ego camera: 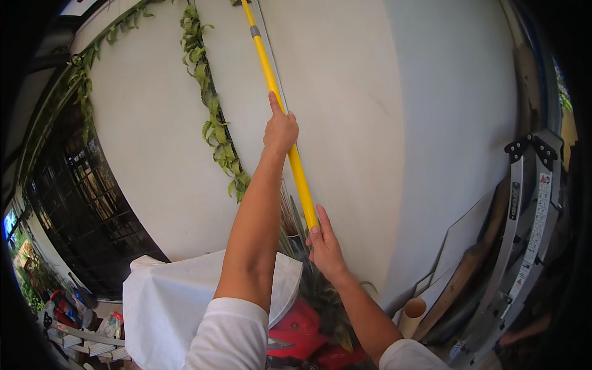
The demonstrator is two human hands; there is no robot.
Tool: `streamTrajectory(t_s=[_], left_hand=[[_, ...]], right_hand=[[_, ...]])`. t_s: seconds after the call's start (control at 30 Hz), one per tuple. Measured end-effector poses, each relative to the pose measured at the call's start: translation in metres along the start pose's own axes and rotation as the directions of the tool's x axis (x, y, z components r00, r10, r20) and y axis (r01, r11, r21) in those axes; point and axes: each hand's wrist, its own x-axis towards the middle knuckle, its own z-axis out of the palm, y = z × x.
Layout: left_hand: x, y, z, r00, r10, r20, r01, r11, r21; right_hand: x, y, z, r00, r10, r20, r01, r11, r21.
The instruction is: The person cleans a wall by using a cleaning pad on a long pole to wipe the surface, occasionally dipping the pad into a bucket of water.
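A yellow telescopic pole (300, 178) with a grey collar (255, 31) slants up along a pale wall (337, 92). Partway up it, my left hand (281, 130) is wrapped around the shaft, thumb or finger pointing along it. My right hand (328, 254) grips the pole's lower end, fingers partly hidden from me. Whatever is fitted at the pole's top is mostly cut off by the upper picture edge. A thin grey conduit or strip (268, 44) runs on the wall just behind the pole.
Left of the pole, a leafy fern-like vine (210, 108) climbs the wall. Below stands a red motorcycle (300, 330) under a white cover (166, 305), near potted plants (340, 296). An aluminium folding ladder (532, 231), boards (462, 240) and an open tube (413, 314) lean at right.
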Motion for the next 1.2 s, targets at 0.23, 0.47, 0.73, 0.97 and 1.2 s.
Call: streamTrajectory(t_s=[0.23, 0.47, 0.73, 0.97, 1.2], left_hand=[[-0.181, -0.074, 0.089, 0.993, -0.121, 0.019, 0.116, 0.980, 0.162], [-0.436, -0.111, 0.126, 0.926, -0.284, 0.250, 0.294, 0.956, -0.004], [-0.440, -0.123, 0.137, 0.931, -0.253, 0.261, 0.272, 0.961, -0.039], [-0.428, -0.102, 0.122, 0.956, -0.214, 0.199, 0.241, 0.963, -0.119], [-0.422, -0.100, 0.126, 0.949, -0.275, 0.157, 0.315, 0.864, -0.393]], right_hand=[[-0.141, 0.109, -0.057, 0.921, 0.372, -0.111, -0.383, 0.918, -0.099], [-0.344, 0.183, -0.121, 0.771, 0.595, -0.227, -0.633, 0.755, -0.172], [-0.334, 0.175, -0.119, 0.786, 0.532, -0.314, -0.614, 0.734, -0.292], [-0.330, 0.153, -0.113, 0.837, 0.450, -0.310, -0.541, 0.766, -0.349], [-0.383, 0.125, -0.116, 0.913, 0.296, -0.280, -0.396, 0.808, -0.437]])
